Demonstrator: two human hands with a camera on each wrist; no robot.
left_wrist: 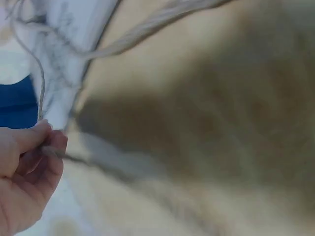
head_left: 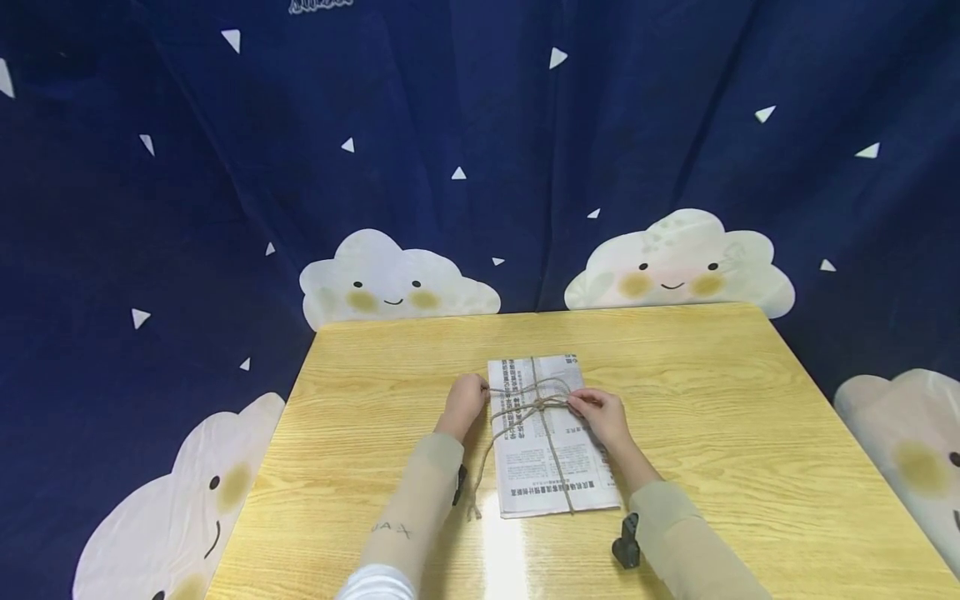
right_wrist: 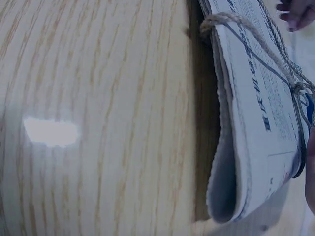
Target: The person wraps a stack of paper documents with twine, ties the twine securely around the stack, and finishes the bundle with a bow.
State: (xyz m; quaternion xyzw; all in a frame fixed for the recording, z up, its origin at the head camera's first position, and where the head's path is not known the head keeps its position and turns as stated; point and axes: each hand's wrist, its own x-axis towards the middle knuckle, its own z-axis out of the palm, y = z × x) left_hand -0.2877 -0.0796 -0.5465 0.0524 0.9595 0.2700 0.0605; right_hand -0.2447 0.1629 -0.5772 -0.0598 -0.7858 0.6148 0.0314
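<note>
A folded stack of newspaper (head_left: 525, 467) lies flat on the table, with brown twine (head_left: 557, 454) crossed round it and a knot (head_left: 539, 403) near its upper middle. At the stack's left edge my left hand (head_left: 465, 402) pinches one strand of twine; the left wrist view shows thumb and fingertips closed on this strand (left_wrist: 41, 93), its tail trailing off below. Over the right side, my right hand (head_left: 602, 412) pinches the twine by the loop beside the knot. Only a sliver of the right hand (right_wrist: 310, 172) shows in the right wrist view, so its fingertips are hidden there.
The wooden table (head_left: 750, 433) extends round the newspaper on all sides. A loose twine end (head_left: 474, 507) hangs off the stack's left side onto the tabletop. Behind stands a dark blue curtain (head_left: 420, 100) printed with clouds and triangles.
</note>
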